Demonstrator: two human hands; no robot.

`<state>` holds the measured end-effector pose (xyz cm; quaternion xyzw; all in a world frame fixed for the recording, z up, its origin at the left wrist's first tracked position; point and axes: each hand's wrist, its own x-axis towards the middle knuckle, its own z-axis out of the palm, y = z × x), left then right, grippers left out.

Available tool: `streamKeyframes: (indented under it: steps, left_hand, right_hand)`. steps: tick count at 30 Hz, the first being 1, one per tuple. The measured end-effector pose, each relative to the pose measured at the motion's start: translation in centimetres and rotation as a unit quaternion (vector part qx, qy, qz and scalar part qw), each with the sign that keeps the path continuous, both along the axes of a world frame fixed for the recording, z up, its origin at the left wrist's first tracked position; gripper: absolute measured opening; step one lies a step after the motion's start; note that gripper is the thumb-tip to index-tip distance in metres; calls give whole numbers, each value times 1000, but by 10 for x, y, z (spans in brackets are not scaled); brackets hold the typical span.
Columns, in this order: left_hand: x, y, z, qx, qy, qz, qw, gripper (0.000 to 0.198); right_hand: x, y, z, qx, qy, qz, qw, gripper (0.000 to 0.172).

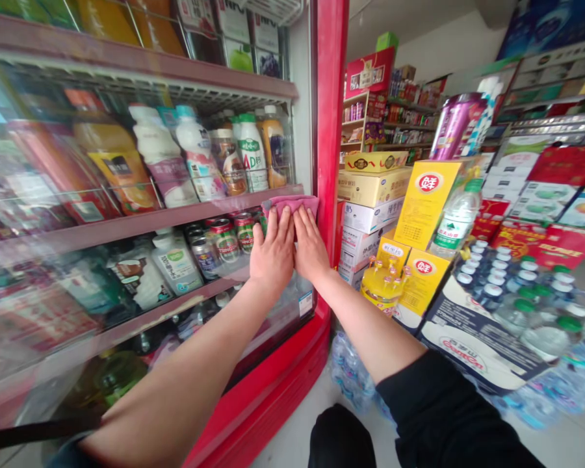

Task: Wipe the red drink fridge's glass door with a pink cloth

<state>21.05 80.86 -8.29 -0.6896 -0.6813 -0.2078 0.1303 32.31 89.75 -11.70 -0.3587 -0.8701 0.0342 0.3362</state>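
Observation:
A folded pink cloth (299, 200) lies flat against the glass door of a drinks fridge, near the red door frame (327, 162). My left hand (274, 252) presses on the cloth with its fingers stretched out. Close beside it, my right hand (312, 244) also lies flat, fingertips on the cloth's lower part. The two hands nearly touch at the index fingers and hide part of the cloth. Behind the glass are shelves of drinks, among them a white bottle with a green cap (251, 153) and red-and-green cans (224, 240).
Right of the fridge stand stacked cartons (370, 188) and yellow boxes (426, 201), with a water bottle (457, 218) on one. A dark blue and white carton (472, 338) and wrapped water packs (351, 367) sit low at the right. My knee (341, 439) shows at the bottom.

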Motion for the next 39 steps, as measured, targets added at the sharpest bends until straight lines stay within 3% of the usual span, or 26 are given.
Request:
streamKeyframes:
  steps: [10, 20, 26, 32, 39]
  left_hand:
    - [26, 14, -23, -38, 25, 0, 999, 70]
    - [42, 4, -62, -67, 38, -5, 997, 70]
    - [41, -6, -75, -82, 47, -16, 995, 71]
    - [15, -40, -84, -97, 62, -22, 993, 71]
    - [-29, -113, -85, -101, 71, 16, 992, 72]
  right_hand:
    - [21, 9, -24, -12, 13, -44, 999, 66]
    - [38, -9, -60, -31, -7, -57, 998, 66]
    - [34, -22, -83, -55, 15, -88, 994, 66]
    - [9, -59, -101, -84, -3, -102, 991, 72]
    - [-35, -125, -100, -102, -7, -36, 994, 74]
